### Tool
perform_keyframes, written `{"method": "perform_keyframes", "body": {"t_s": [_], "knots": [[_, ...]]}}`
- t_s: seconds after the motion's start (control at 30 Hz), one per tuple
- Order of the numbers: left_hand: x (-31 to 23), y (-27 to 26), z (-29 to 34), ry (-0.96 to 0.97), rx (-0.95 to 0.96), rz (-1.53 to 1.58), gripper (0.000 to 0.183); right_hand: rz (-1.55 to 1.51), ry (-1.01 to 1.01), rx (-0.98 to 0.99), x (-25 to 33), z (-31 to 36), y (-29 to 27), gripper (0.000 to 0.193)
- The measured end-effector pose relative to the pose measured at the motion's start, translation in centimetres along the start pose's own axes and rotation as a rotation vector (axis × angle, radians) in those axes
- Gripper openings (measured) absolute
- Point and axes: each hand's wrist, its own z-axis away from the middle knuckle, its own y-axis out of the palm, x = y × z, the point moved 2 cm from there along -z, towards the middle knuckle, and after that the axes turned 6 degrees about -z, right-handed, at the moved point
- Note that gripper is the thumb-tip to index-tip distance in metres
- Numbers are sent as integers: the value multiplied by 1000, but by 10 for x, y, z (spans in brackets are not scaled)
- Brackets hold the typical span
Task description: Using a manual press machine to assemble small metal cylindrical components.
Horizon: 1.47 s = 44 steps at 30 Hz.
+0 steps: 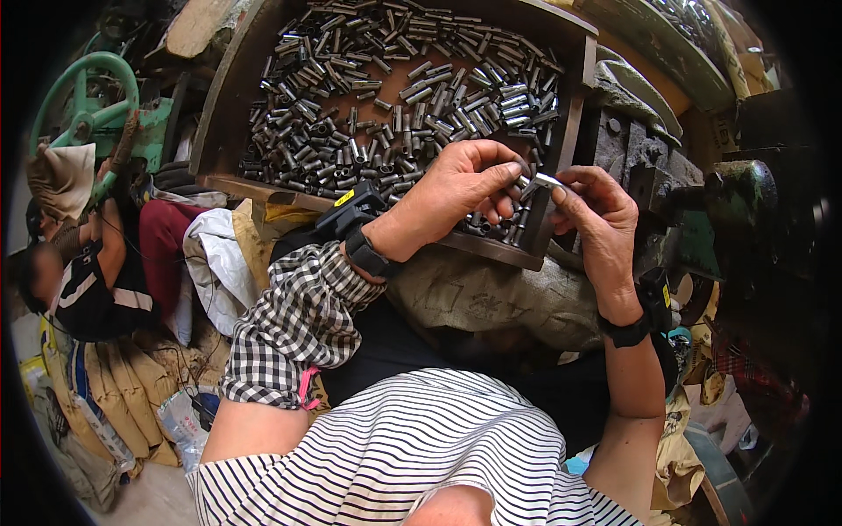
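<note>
My right hand (600,215) pinches a short, shiny metal tube (547,181) between thumb and fingertips, above the near right corner of a wooden tray (572,118). Close beside it, my left hand (460,188) is closed, its thumb and forefinger around a small metal piece that meets the tube's left end. Whether the two hands share one part or hold two touching parts, I cannot tell. Beneath and beyond my hands, the tray holds many loose metal tubes (421,88), some dark and some bright, lying in heaps.
To the right stands a dark, greasy machine (745,197) with a rounded shaft. A folded sack (500,294) lies under the tray's near edge. At the far left, another person (101,272) sits near a green handwheel (88,105). Cloths and sacks (132,386) cover the left side.
</note>
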Motion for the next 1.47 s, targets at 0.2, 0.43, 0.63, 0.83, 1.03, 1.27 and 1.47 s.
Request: {"method": "perform_keyframes", "body": {"t_s": [0.2, 0.43, 0.63, 0.83, 1.03, 1.27, 1.47], "knots": [[2, 2, -3, 14, 18, 63, 21, -262, 104, -15, -6, -1, 0, 12], [2, 5, -4, 30, -3, 30, 20, -360, 98, 13, -10, 0, 3, 8], [5, 10, -1, 38, -46, -7, 19, -316, 67, -47, -8, 4, 7, 9], [-10, 26, 13, 342, -87, -473, 16, -562, 316, 101, -9, 0, -1, 12], [-17, 13, 25, 181, 392, -482, 30, -527, 395, 379, -5, 13, 7, 24], [-19, -9, 31, 394, 261, -886, 34, -271, 367, 281, -7, 0, 26, 24], [-33, -60, 31, -82, -135, -86, 36, 956, -631, 166, -1, -39, 42, 15]]}}
